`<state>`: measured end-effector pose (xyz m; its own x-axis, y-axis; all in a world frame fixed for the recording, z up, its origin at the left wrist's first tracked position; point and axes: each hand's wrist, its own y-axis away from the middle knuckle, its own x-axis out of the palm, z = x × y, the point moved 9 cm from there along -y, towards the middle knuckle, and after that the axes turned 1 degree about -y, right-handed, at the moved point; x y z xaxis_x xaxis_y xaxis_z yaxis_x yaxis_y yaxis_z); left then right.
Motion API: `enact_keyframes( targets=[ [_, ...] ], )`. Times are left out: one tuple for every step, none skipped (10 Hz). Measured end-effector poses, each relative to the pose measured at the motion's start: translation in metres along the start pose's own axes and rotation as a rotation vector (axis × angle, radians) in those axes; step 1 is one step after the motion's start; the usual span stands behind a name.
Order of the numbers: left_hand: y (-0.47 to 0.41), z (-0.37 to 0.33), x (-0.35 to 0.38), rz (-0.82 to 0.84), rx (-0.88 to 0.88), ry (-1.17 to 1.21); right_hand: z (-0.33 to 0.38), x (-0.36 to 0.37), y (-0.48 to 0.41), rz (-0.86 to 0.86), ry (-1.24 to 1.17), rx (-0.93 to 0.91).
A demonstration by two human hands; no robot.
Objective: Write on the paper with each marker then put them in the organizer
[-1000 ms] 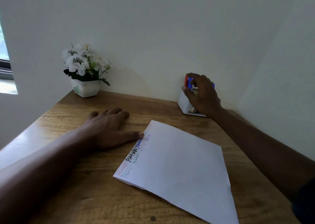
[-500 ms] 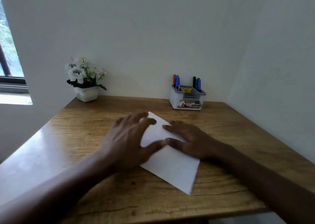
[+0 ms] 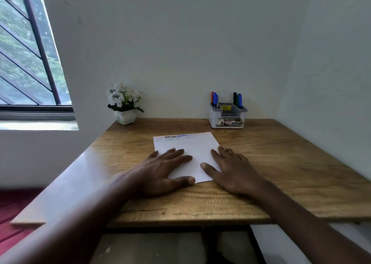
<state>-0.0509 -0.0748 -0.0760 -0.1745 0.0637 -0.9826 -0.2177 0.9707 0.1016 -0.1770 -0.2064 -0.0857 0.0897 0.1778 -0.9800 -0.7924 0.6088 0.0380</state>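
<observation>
A white sheet of paper point(image 3: 192, 147) lies flat on the wooden table, with coloured handwriting along its far edge. My left hand point(image 3: 162, 173) rests palm down on the paper's near left part, fingers spread. My right hand point(image 3: 232, 171) lies flat on its near right corner, holding nothing. At the back right stands a grey organizer point(image 3: 227, 117). Red and blue markers point(image 3: 214, 100) stand in its left slot. Black, green and blue markers point(image 3: 237, 100) stand in its right slot.
A white pot of white flowers point(image 3: 124, 105) sits at the table's back left corner. Walls close off the back and the right side. A barred window point(image 3: 26, 48) is on the left. The wooden table point(image 3: 281, 163) ends just below my forearms.
My right hand left the organizer and came down onto the paper. The sheet has been turned square to me, and the view has pulled back and up.
</observation>
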Motion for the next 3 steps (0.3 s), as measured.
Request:
enact_keyframes(
  targets=[
    [0.003, 0.000, -0.004, -0.022, 0.038, 0.001, -0.001, -0.001, 0.013, -0.009, -0.005, 0.016],
    [0.004, -0.004, -0.010, -0.030, 0.071, 0.031, 0.000, -0.008, 0.019, -0.059, -0.016, 0.026],
    [0.011, -0.004, -0.021, -0.100, 0.096, 0.119, 0.001, -0.017, 0.019, -0.145, -0.045, 0.023]
  ],
)
